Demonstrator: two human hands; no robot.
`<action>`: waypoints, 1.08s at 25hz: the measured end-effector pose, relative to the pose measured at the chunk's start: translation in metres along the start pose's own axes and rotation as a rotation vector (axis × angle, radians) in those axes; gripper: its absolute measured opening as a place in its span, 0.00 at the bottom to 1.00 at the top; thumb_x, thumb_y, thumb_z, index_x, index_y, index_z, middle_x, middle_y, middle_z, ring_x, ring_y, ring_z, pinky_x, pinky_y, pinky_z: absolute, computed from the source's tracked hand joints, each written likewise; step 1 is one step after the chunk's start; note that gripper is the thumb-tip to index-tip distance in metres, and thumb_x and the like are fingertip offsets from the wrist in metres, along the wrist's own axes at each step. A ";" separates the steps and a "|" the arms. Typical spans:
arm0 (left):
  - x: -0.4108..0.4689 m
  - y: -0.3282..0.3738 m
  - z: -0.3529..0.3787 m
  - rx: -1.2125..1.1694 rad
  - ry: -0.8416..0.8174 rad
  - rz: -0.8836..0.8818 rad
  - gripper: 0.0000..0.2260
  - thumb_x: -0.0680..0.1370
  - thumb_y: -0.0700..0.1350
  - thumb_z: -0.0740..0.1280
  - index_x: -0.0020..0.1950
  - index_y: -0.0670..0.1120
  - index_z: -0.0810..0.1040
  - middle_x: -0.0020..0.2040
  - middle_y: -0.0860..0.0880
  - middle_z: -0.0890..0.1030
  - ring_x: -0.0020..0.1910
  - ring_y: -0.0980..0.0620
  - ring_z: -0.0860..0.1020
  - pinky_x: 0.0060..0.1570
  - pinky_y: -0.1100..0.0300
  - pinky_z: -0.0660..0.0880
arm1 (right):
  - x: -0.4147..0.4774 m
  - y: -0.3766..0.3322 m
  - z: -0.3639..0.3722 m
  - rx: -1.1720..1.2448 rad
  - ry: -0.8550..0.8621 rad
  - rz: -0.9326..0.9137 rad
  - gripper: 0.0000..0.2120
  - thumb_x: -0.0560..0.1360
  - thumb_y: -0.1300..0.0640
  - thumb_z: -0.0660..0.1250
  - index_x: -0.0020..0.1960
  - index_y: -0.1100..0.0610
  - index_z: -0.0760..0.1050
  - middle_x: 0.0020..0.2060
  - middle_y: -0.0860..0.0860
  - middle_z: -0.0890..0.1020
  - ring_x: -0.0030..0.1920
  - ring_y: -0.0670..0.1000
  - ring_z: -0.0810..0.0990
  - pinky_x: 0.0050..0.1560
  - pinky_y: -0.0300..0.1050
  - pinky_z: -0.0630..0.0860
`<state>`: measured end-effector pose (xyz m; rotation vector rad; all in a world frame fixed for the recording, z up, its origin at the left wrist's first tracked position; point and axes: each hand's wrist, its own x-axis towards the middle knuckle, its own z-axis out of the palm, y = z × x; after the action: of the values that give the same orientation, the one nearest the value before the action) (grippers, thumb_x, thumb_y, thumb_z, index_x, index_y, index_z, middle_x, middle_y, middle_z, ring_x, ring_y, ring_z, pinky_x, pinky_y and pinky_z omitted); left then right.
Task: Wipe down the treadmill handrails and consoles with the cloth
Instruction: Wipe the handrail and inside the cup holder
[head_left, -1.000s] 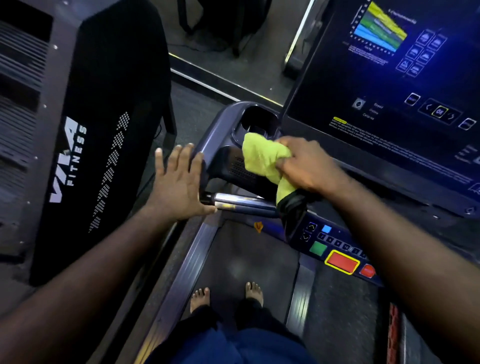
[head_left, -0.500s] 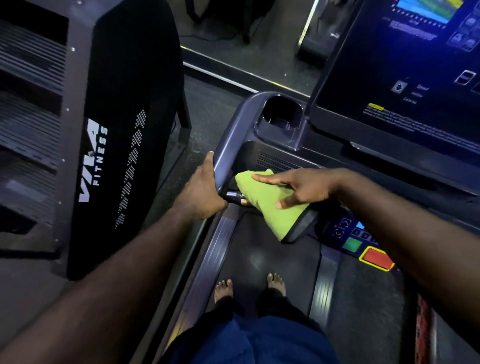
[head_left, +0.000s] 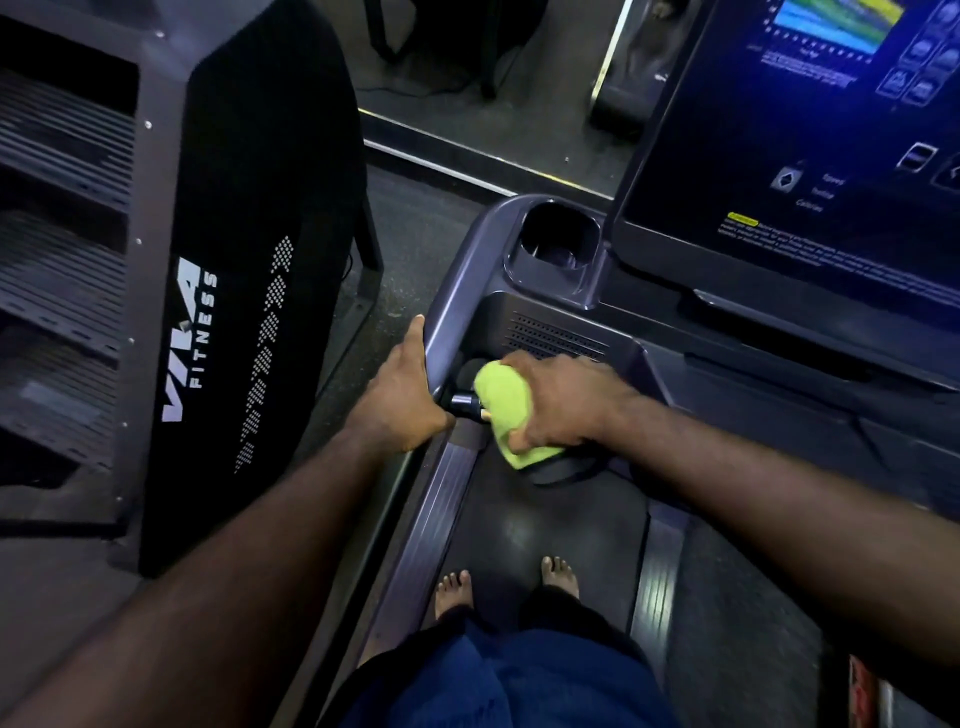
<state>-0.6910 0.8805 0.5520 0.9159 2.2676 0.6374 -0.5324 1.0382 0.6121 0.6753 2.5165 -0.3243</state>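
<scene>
My right hand grips a yellow-green cloth wrapped round the treadmill's short front grip bar, whose dark end sticks out to the left of the cloth. My left hand holds the grey side handrail where it bends down, thumb on the outer side. The console's lit touchscreen fills the upper right. Its button panel is hidden behind my right arm.
A cup holder sits in the console's left corner, above a vent grille. A black VIVA FITNESS machine stands close on the left across a narrow floor strip. My bare feet stand on the treadmill belt.
My right hand went from flat fingers on the draped cloth to a closed grip round it on the bar. My left hand moved from hovering open to gripping the handrail.
</scene>
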 end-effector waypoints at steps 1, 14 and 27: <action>0.000 -0.001 0.000 0.002 0.006 -0.001 0.61 0.65 0.45 0.82 0.85 0.57 0.42 0.78 0.46 0.67 0.73 0.42 0.72 0.71 0.46 0.72 | -0.012 0.014 -0.001 -0.043 -0.004 0.037 0.48 0.60 0.30 0.73 0.75 0.42 0.60 0.62 0.53 0.82 0.60 0.62 0.82 0.55 0.55 0.78; 0.026 0.016 -0.017 0.138 -0.134 0.023 0.58 0.69 0.74 0.73 0.78 0.70 0.28 0.86 0.49 0.40 0.84 0.36 0.50 0.79 0.33 0.56 | 0.004 0.047 -0.052 0.421 0.313 0.146 0.42 0.59 0.34 0.72 0.72 0.37 0.70 0.62 0.54 0.82 0.58 0.58 0.81 0.58 0.52 0.80; 0.093 0.051 0.011 0.263 0.076 0.082 0.59 0.70 0.54 0.78 0.84 0.59 0.36 0.78 0.44 0.61 0.65 0.36 0.75 0.58 0.35 0.77 | 0.106 0.010 -0.089 0.186 0.414 0.281 0.15 0.74 0.52 0.69 0.58 0.56 0.79 0.55 0.57 0.84 0.57 0.63 0.83 0.45 0.50 0.74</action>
<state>-0.7150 0.9838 0.5434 1.1313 2.4315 0.4207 -0.6432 1.1197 0.6293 1.2681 2.7418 -0.3471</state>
